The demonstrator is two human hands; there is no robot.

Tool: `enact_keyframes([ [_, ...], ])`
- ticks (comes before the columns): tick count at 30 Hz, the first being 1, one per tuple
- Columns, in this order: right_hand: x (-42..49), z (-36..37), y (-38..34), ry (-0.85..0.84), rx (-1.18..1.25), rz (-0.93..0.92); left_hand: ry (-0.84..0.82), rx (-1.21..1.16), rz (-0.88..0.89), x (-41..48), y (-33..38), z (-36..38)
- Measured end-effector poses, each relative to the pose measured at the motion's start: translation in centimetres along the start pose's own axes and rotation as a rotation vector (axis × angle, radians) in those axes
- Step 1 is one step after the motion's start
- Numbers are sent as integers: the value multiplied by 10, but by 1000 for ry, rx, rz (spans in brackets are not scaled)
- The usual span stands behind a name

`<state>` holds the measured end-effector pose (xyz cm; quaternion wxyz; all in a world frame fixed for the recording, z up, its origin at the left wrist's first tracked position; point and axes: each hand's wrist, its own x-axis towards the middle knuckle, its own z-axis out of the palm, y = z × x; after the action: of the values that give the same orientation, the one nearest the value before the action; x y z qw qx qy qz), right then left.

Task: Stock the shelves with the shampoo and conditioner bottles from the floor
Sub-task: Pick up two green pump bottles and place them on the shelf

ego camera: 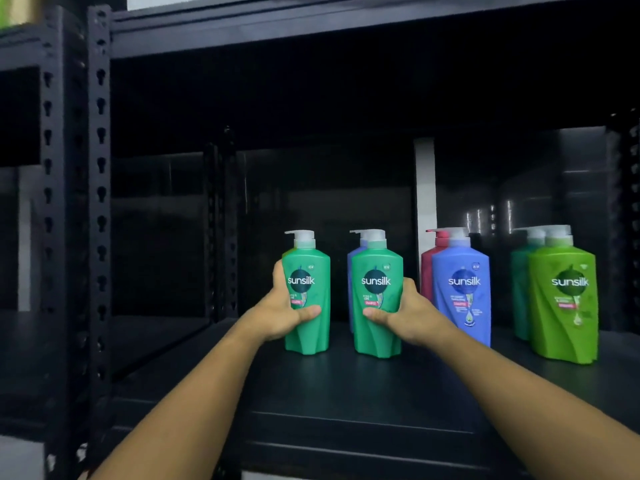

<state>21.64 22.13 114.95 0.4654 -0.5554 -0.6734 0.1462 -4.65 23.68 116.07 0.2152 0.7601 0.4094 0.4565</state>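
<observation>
Black metal shelf [346, 393], dark back wall. Blue bottle [462, 289] stands upright on it. Just left of the blue bottle, right hand [405, 313] grips first green bottle [377, 337], thumb across its front. Further left, left hand [284, 313] grips second green bottle [308, 337] likewise. Both upright. Red bottle [427, 268] directly behind blue bottle, lime bottle [564, 306] to its right.

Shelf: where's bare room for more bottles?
Bare: left stretch of the shelf, between the black post and the green bottle in the left hand, plus the front strip. Crowded: the right, around the blue bottle and lime bottle.
</observation>
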Motion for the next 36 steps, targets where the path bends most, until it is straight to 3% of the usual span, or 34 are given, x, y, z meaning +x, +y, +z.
enact_keyframes([
  [5, 4, 11, 12, 35, 30, -8, 113, -34, 4, 8, -21, 10],
  [10, 3, 11, 27, -50, -108, -18, 160, 3, 30, 13, -30, 8],
  [16, 1, 14, 27, -34, -87, -88, 200, 44, 34, 12, -34, 7],
  [24, 1, 9, 30, -37, -95, -118, 44, 114, 11, 3, -44, 1],
  [36, 3, 10, 35, -42, -84, -139, 53, 149, -8, 0, -42, 1],
])
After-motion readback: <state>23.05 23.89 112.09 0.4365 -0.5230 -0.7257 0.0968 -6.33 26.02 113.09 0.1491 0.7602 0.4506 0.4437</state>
